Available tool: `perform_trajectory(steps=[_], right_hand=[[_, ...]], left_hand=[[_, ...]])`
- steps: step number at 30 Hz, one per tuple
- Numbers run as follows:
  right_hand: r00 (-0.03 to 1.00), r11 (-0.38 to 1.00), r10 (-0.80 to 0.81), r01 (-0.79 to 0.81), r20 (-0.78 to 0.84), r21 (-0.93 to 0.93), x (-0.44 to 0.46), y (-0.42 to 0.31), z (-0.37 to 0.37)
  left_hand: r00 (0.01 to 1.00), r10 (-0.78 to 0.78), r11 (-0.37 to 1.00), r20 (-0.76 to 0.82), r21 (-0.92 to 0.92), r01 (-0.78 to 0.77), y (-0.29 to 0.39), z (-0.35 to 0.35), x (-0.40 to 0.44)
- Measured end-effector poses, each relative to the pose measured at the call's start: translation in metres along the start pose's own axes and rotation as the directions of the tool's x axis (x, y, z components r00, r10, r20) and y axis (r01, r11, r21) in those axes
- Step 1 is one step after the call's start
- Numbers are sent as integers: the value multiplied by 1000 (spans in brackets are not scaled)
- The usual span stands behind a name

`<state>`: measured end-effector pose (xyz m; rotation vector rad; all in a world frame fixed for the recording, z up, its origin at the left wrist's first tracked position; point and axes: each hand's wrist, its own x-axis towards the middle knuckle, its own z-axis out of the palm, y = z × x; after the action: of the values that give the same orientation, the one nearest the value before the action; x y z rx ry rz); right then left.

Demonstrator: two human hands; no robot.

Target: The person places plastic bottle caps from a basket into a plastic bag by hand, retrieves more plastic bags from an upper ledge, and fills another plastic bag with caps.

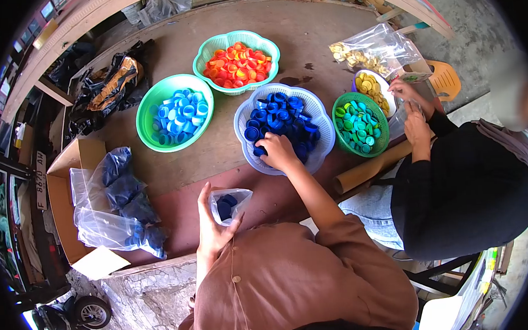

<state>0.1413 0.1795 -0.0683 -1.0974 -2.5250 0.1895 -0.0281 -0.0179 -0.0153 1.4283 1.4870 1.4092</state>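
Observation:
My left hand (212,224) grips the edge of a small clear plastic bag (240,203), its mouth facing up. Inside the bag lie a few dark blue bottle caps (225,207). My right hand (277,152) reaches into a pale lavender scalloped basket (323,121) heaped with dark blue bottle caps (281,111). Its fingers are curled around a cap at the near left side of the heap; the fingertips are partly hidden among the caps.
A mint bowl (149,132) of light blue caps and a scalloped basket (198,70) of orange-red caps stand beyond. Rightward are a green basket (368,152) and a co-worker's hands (416,124). Filled bags (125,196) lie by a cardboard box (63,205) at left.

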Motion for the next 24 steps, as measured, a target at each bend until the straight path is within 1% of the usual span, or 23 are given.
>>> perform_trajectory(steps=[1,3,4,5,6,7,8,9,11,13,15,16,17,19,20,21,22,23,24], right_hand=[[1000,1000,-8,8,1,3,2,3,4],[998,985,69,-68,-5,158,1,10,10],[988,948,150,-135,-29,288,1,7,2],[979,871,199,-199,48,450,1,14,3],[956,735,263,-288,134,613,-2,15,-2],[925,562,304,-367,227,741,-3,17,-8],[959,457,209,-268,190,848,-7,21,-12],[960,460,209,-265,187,847,-10,20,-14],[970,232,244,-47,-12,972,-17,6,-31],[968,237,251,-64,2,969,-23,3,-41],[970,332,219,23,-101,943,-27,1,-49],[966,372,228,27,-120,928,-28,-2,-53],[966,371,230,26,-119,928,-30,0,-55],[973,572,188,1,-133,820,-33,4,-61],[975,628,165,13,-149,778,-33,1,-69],[975,628,163,13,-148,778,-36,5,-70],[990,777,94,-8,-103,629,-40,12,-70],[998,893,34,-11,-44,450,-42,16,-68],[999,983,23,-14,-48,183,-45,17,-65]], left_hand=[[1000,-3,1000,-6,-20,3,1,0,0],[1000,-16,1000,-12,-20,16,-1,-1,-2],[1000,-27,999,-8,-24,27,-2,-1,-3],[1000,-29,999,-9,-27,29,-3,0,-3],[999,-31,999,-11,-44,31,-3,0,-3],[999,-32,998,-13,-61,31,-4,0,-2],[1000,-28,998,-13,-63,27,-3,1,-1],[1000,-18,999,-12,-50,18,-3,1,0],[1000,-9,999,-9,-37,9,-3,1,1],[1000,-18,998,2,-66,18,-3,1,1],[1000,-15,998,6,-60,15,-2,1,2],[1000,-13,999,6,-52,13,-2,0,2],[1000,-14,999,8,-52,14,-3,0,1],[1000,-15,999,7,-41,15,-5,0,1],[1000,-15,999,7,-41,16,-5,-1,1],[1000,2,999,7,-33,-2,-5,-1,1],[1000,19,1000,7,-23,-18,-5,-1,1],[1000,17,1000,5,-22,-16,-5,-2,1],[1000,-4,999,5,-40,4,-6,-1,0]])
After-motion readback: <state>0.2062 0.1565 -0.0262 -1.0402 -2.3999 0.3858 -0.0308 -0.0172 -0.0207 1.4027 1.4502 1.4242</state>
